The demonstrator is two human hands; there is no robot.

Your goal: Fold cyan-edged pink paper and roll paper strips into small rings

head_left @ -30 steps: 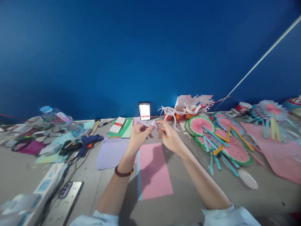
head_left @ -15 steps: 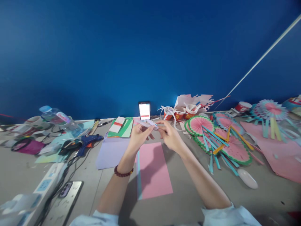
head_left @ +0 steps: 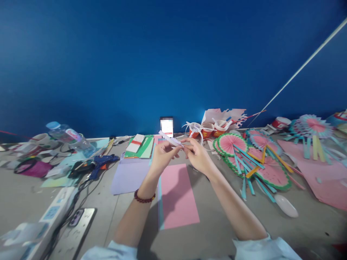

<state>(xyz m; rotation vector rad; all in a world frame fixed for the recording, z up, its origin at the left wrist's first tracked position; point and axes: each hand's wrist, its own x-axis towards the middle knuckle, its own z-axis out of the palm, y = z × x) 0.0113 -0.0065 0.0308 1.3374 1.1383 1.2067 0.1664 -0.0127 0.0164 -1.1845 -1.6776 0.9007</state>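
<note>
Above the middle of the table, my left hand [head_left: 160, 156] is closed on a folded lavender paper strip [head_left: 168, 138]. The strip tilts, its far end pointing up and left in front of a lit phone [head_left: 166, 127]. My right hand [head_left: 197, 156] pinches the strip's near end, its fingertips meeting those of my left hand. Fingers partly hide the strip. Below both hands lies a pink paper sheet [head_left: 181, 202] with a light blue band along its left edge. A lavender sheet [head_left: 128, 177] is to the left of it.
Left are a glue gun [head_left: 101, 164], a plastic bottle [head_left: 72, 139], a power strip [head_left: 51, 215] and a phone [head_left: 78, 231]. Pleated paper fans [head_left: 231, 144], paper cups [head_left: 207, 130] and a white spoon [head_left: 286, 206] are on the right. A blue wall [head_left: 173, 65] stands behind.
The strip's far end has swung upward and now sticks out above my left hand. Both hands have shifted slightly and stay together. A thin dark object now shows beside my right wrist.
</note>
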